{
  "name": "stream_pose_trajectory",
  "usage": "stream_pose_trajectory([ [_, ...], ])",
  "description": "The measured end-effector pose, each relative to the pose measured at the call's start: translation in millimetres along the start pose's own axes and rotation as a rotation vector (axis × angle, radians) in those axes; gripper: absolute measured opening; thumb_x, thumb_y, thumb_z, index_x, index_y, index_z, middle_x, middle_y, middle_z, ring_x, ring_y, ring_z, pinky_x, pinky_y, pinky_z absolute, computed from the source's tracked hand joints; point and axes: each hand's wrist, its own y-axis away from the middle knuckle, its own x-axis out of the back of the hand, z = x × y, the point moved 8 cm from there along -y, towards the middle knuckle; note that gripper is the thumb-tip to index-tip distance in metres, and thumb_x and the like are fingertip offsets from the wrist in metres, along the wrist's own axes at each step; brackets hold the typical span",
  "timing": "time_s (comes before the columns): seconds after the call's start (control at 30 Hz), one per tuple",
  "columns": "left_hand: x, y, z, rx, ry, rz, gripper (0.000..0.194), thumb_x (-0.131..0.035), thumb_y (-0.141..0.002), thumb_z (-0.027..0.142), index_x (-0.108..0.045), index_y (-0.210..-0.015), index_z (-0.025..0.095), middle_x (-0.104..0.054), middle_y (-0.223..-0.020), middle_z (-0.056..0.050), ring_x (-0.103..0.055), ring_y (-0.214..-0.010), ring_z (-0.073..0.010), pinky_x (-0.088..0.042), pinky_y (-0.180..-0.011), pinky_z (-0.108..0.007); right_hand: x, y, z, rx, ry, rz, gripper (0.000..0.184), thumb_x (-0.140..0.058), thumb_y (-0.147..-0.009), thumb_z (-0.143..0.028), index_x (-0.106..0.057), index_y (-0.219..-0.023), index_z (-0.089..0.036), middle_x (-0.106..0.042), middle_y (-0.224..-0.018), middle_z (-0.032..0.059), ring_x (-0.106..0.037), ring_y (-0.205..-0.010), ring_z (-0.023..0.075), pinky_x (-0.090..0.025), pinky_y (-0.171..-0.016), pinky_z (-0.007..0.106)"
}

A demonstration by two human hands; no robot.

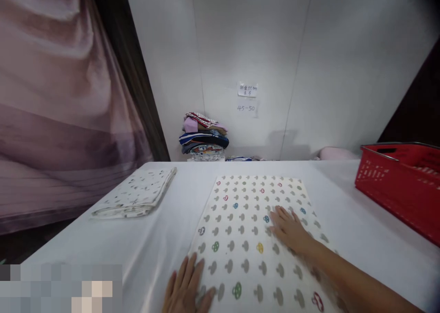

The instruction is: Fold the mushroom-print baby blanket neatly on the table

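Observation:
A cream cloth (249, 230) printed with grey mushrooms and a few coloured ones lies spread flat on the white table, running off the bottom of the view. My left hand (187, 283) rests at its lower left edge, fingers stretched out and partly over the cloth. Farther up, on the right half of the cloth, my right hand (288, 228) lies palm down with fingers extended. Neither hand holds anything. The far end of the cloth looks straight, and its right side is partly covered by my right forearm.
A folded white cloth with small dark marks (137, 191) lies at the table's left. A red plastic basket (395, 189) stands at the right edge. Behind the table are a stack of folded fabrics (204, 139) and a wall with paper notes (247, 100). A pink curtain (68, 111) hangs left.

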Motion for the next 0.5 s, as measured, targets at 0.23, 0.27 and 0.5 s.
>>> stream_pose_trajectory([
  [0.23, 13.6, -1.2, 9.7, 0.022, 0.041, -0.078, 0.061, -0.038, -0.083, 0.050, -0.040, -0.137, 0.021, -0.027, -0.148, -0.005, -0.017, -0.138, -0.0252, -0.015, -0.112, -0.048, -18.2, 138.9, 76.2, -0.290, -0.108, 0.098, 0.063, -0.028, -0.086, -0.058, -0.032, -0.141, -0.027, -0.014, -0.151, 0.0015, -0.006, -0.139, 0.0250, -0.005, -0.110, 0.052],
  [0.27, 14.4, -1.4, 11.1, 0.022, 0.049, -0.084, 0.062, -0.038, -0.083, 0.050, -0.040, -0.136, 0.020, -0.027, -0.148, -0.005, -0.017, -0.138, -0.0253, -0.014, -0.112, -0.048, -22.5, 154.8, 83.0, -0.330, -0.115, 0.125, 0.063, -0.030, -0.086, -0.057, -0.032, -0.141, -0.027, -0.014, -0.151, 0.0014, -0.007, -0.139, 0.0250, -0.007, -0.110, 0.052],
  [0.5, 22.4, -10.9, -0.9, 0.102, 0.277, 0.004, 0.061, -0.039, -0.083, 0.048, -0.041, -0.134, 0.015, -0.027, -0.148, -0.010, -0.020, -0.137, -0.0245, -0.021, -0.111, -0.044, -34.6, 216.7, 91.7, -0.442, -0.183, 0.314, 0.059, -0.038, -0.083, -0.048, -0.036, -0.138, -0.027, -0.036, -0.144, 0.0037, -0.027, -0.134, 0.0252, -0.022, -0.107, 0.048],
])
